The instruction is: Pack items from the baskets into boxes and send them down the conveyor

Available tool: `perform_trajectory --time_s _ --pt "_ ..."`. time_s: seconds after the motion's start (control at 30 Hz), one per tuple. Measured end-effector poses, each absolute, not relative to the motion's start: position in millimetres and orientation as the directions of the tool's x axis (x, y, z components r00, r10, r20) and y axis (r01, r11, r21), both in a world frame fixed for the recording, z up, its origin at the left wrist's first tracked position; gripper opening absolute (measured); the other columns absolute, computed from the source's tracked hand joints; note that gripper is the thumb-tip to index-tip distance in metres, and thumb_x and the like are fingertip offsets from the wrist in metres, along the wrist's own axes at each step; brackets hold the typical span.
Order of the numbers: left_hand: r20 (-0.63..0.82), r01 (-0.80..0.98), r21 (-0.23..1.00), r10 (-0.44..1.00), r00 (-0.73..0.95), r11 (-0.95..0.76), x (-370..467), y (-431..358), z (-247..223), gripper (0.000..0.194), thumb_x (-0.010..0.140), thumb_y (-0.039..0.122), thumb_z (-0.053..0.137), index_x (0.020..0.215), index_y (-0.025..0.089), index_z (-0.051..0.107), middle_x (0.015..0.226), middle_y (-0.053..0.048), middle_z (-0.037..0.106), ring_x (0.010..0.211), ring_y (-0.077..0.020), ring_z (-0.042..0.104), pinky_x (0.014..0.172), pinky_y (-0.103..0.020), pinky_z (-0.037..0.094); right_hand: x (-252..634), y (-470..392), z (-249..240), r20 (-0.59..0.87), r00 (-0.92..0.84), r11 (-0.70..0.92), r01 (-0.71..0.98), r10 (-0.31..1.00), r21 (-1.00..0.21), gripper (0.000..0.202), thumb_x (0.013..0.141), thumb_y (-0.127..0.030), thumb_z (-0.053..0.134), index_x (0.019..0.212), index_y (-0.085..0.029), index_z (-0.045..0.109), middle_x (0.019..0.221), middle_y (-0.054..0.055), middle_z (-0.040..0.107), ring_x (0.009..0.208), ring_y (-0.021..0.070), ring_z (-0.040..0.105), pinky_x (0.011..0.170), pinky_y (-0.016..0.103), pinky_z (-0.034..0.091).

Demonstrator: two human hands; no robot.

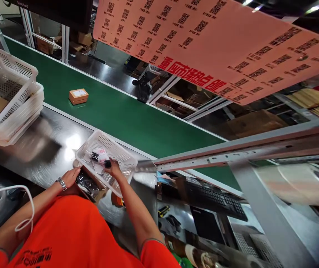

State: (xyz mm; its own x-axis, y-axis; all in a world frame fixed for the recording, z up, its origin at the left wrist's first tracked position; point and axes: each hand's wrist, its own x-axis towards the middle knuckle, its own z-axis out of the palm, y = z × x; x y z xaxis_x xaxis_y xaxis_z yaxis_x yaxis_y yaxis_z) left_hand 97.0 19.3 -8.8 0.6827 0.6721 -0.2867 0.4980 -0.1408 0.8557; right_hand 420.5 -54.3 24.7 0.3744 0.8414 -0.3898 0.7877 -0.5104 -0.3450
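A white perforated basket (126, 158) lies at an angle on the metal table, with small clear plastic packets (101, 153) with pink print and dark contents inside. My right hand (114, 168) reaches into it, fingers closed on a small black item (108, 163) whose kind I cannot make out. Just below the basket is an open cardboard box (100, 194) filled with dark, shiny plastic-wrapped contents (88, 183). My left hand (71, 176), with a metal watch on the wrist, grips the left edge of this box; its fingertips are partly hidden.
Beyond the metal table (59, 126) runs a green conveyor belt (115, 108) carrying a small labelled carton (78, 96). Stacked white baskets (22, 108) stand at left. A metal frame bar (204, 156) crosses at right, above a keyboard (218, 199). A pink code sheet (193, 44) hangs overhead.
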Motion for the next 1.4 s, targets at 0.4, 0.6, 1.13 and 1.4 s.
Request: perform_trajectory --time_s 0.4,0.6,1.13,1.4 --pt "-0.336 0.556 0.817 0.66 0.672 -0.151 97.1 11.1 5.0 0.077 0.112 0.055 0.023 0.162 0.009 0.059 0.168 -0.017 0.059 0.158 -0.0308 0.055 0.139 -0.047 0.036 398.7 -6.0 -27.8 -0.542 0.083 -0.266 0.926 0.836 -0.268 0.15 0.063 -0.009 0.099 0.182 -0.036 0.012 0.189 0.024 -0.008 0.169 0.0528 0.026 0.125 0.059 0.045" --pt "-0.333 0.554 0.822 0.678 0.655 -0.132 97.1 9.8 11.5 0.074 0.113 0.058 0.026 0.159 0.014 0.063 0.166 -0.016 0.061 0.157 -0.0308 0.056 0.138 -0.049 0.038 384.0 27.2 -31.0 -0.521 -0.082 -0.128 0.927 0.85 -0.354 0.12 0.061 -0.002 0.092 0.167 -0.04 0.052 0.187 0.013 0.026 0.163 0.0508 0.035 0.12 0.055 0.05" --pt "-0.315 0.532 0.84 0.702 0.638 -0.106 100.9 12.0 4.5 0.07 0.112 0.055 0.028 0.155 0.015 0.064 0.164 -0.015 0.063 0.157 -0.0296 0.057 0.138 -0.048 0.037 430.0 -70.0 28.6 -0.218 0.331 -0.392 0.671 0.918 -0.63 0.048 0.089 -0.019 0.059 0.131 -0.019 0.082 0.135 0.013 0.08 0.127 0.0315 0.073 0.115 0.049 0.057" --pt "-0.328 0.536 0.829 0.638 0.697 -0.16 98.5 19.6 4.9 0.069 0.114 0.047 0.025 0.163 0.007 0.054 0.171 -0.018 0.055 0.161 -0.0274 0.051 0.139 -0.045 0.034 318.5 -127.3 56.7 -0.1 0.153 -0.182 0.796 0.983 -0.578 0.046 0.095 -0.015 0.068 0.138 -0.026 0.079 0.135 0.014 0.077 0.122 0.0303 0.074 0.106 0.046 0.062"
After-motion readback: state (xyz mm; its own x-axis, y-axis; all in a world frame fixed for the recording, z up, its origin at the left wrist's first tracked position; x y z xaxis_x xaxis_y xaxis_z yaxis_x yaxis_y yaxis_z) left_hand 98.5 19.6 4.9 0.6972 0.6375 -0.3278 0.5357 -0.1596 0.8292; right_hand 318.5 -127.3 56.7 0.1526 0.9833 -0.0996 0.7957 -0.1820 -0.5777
